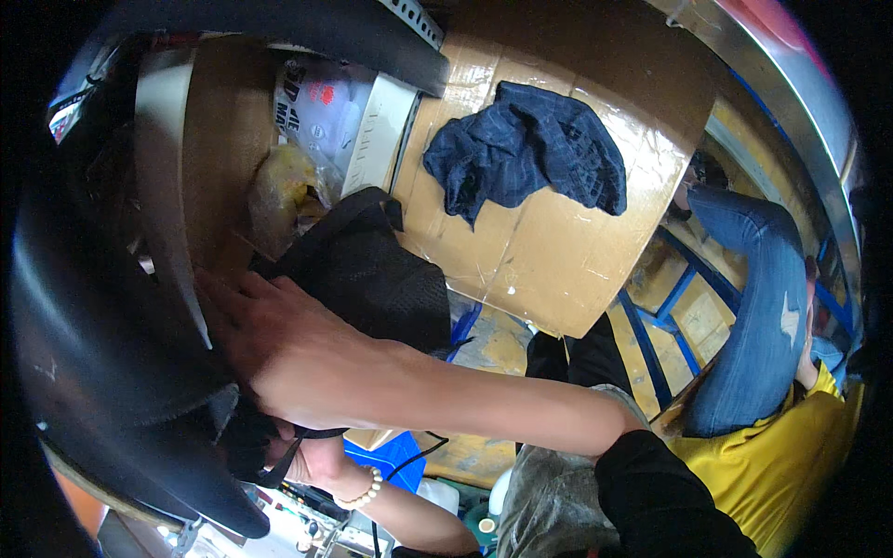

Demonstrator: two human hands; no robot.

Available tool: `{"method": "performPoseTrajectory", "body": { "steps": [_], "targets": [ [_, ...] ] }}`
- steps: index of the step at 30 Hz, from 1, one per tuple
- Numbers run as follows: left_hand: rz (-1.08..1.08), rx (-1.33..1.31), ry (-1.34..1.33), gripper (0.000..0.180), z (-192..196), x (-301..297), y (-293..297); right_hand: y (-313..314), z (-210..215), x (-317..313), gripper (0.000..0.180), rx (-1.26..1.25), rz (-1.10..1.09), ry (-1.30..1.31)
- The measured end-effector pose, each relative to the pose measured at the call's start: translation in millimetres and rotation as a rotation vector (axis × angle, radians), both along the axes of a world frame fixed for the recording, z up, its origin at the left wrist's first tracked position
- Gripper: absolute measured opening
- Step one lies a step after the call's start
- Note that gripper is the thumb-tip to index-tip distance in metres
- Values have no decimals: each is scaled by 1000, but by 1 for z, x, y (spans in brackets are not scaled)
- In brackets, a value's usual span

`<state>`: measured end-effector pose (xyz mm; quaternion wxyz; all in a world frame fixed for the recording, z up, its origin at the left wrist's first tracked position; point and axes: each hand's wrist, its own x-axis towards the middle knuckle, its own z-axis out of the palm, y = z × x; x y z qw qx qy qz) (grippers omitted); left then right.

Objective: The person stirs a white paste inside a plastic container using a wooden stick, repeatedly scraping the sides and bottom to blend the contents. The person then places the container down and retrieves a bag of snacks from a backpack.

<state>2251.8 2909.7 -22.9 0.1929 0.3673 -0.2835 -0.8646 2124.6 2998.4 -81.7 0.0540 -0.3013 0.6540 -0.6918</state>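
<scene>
My right hand (279, 339) reaches across from the right under a black sleeve. Its bent fingers are in shadow and slightly blurred, closed against dark material beside a black mesh fabric piece (381, 284). Below it, my left hand (312, 456), with a pale beaded bracelet at the wrist, is closed on black fabric (256, 456) with a thin strap; part of the hand is hidden. Both hands work close against a large, smooth, glossy black curved form (102, 344) on the left. A crumpled dark blue checked cloth (530, 149) lies apart from them.
The cloth rests on a taped cardboard box (549, 251). Clear plastic bags (321, 107) sit behind a white panel (379, 130) in the upper left. At right sits a person in torn jeans (758, 307) and a yellow top (772, 465), near blue metal bars (679, 288). A blue bin (395, 460) stands below.
</scene>
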Motion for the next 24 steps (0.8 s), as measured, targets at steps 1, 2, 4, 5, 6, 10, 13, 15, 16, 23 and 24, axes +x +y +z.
{"method": "performPoseTrajectory", "body": {
  "steps": [1,2,4,5,6,10,13,15,16,23,24],
  "targets": [
    [24,-68,-23,46,-2,-7,2,0,-3,-6,43,18,98,-3],
    [-42,-21,50,50,-3,-11,5,-1,-6,-14,37,91,263,-10],
    [-262,7,206,63,-5,-20,3,-2,-23,-33,37,162,397,-446],
    [-228,23,265,70,-5,-22,2,3,-25,-50,37,146,455,-678],
    [-306,45,287,77,-5,-24,-1,-21,-37,-55,39,296,26,-634],
    [-145,40,191,77,2,-8,-2,-54,-63,-58,71,745,165,-511],
    [-15,47,184,83,3,9,4,-86,-73,-28,60,763,67,-154],
    [12,37,174,87,4,15,6,-98,-80,-15,48,516,86,-132],
    [-4,25,171,90,4,15,7,-102,-81,-8,43,408,75,-93],
    [-240,-234,59,92,4,-13,17,-94,-84,-3,29,53,197,-61],
    [-277,-287,40,93,4,-17,19,-92,-84,-4,31,66,229,-54]
  ]
}}
